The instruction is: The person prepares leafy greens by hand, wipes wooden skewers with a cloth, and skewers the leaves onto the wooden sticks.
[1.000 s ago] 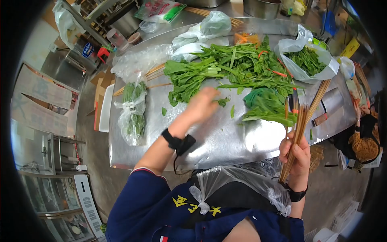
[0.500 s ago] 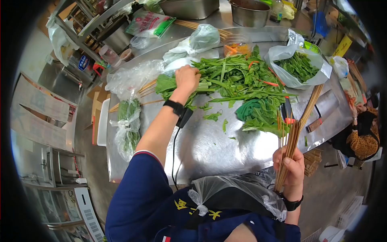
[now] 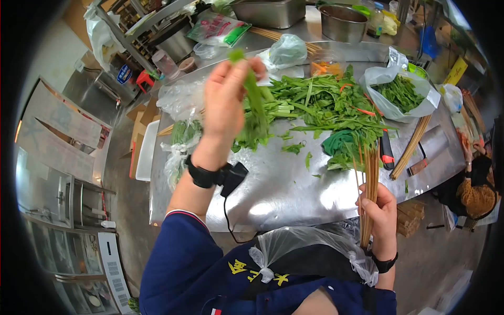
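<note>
My left hand [image 3: 223, 107] is raised above the steel table, its fingers closed on a leafy green [image 3: 255, 110] that hangs down, slightly blurred. Beyond it spreads a pile of leafy greens [image 3: 320, 102] with a few red-orange strips in it. My right hand [image 3: 382, 210] grips a bundle of bamboo skewers [image 3: 370, 181] upright near the table's front edge. One or two skewers lean apart from the bundle. Close to their tips lies a dark green bunched item [image 3: 337, 143], and beside it a black-and-red handle [image 3: 387, 149].
At the right stand an open plastic bag of greens [image 3: 396, 94] and another skewer bundle [image 3: 412, 147]. Bagged greens [image 3: 185, 134] lie at the left. Metal pans [image 3: 344, 23] line the back. Another person [image 3: 475, 189] is at the far right.
My left hand has risen from the pile toward me, lifting a leafy green. My right hand still holds the skewers, now more upright. The view has shifted slightly.
</note>
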